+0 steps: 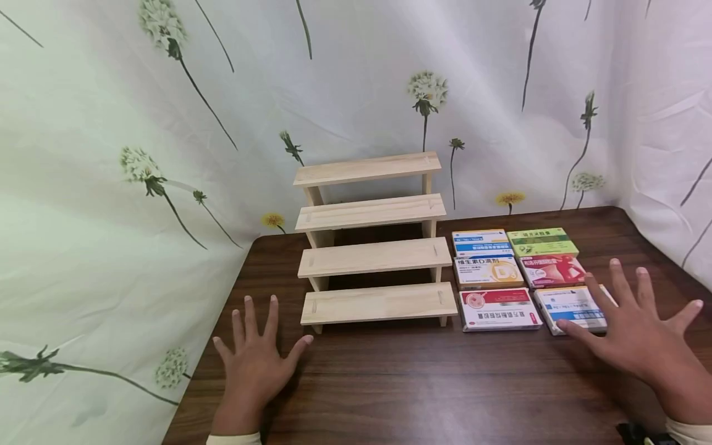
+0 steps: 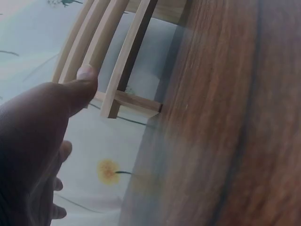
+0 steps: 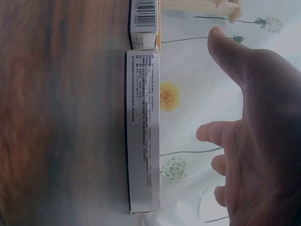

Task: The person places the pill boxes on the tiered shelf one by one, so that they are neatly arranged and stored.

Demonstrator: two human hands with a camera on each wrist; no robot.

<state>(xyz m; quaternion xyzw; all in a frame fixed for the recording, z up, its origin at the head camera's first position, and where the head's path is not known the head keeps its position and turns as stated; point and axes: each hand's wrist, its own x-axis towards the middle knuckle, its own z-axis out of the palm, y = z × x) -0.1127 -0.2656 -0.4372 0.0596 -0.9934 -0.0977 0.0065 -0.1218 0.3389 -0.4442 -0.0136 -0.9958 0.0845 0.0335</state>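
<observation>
- White cloth [image 1: 356,80], printed with dandelions [image 1: 427,89] on long stems, was hung behind and beside a dark wood-grained worktop [image 1: 389,389].
- Upon the worktop a pale wooden rack [image 1: 378,303] was set near the back edge, its four steps raised one behind another; nothing was carried by them.
- Six flat boxes were laid close to the rack's right end, in two columns of three.
- Nearer the rack, from back to front, were placed a blue-and-white box [image 1: 483,245], a vitamin D box [image 1: 484,272] with an orange patch, and a red-and-white box [image 1: 500,311].
- Beside them were arranged a green box [image 1: 544,242], a pinkish-red box [image 1: 552,271] and a second blue-and-white box [image 1: 573,309] at the front.
- To the left of the rack's lowest step the left hand [image 1: 256,364] was held, palm down, fingers and thumb spread wide — nothing was grasped.
- Over the front right corner of the boxes the right hand [image 1: 639,334] was held, its fingers likewise splayed and nothing gripped; its thumb was seen across the second blue-and-white box from the head, yet apart from the boxes in the right wrist view.
- Pale cuffs [image 1: 233,439] were worn at both wrists.
</observation>
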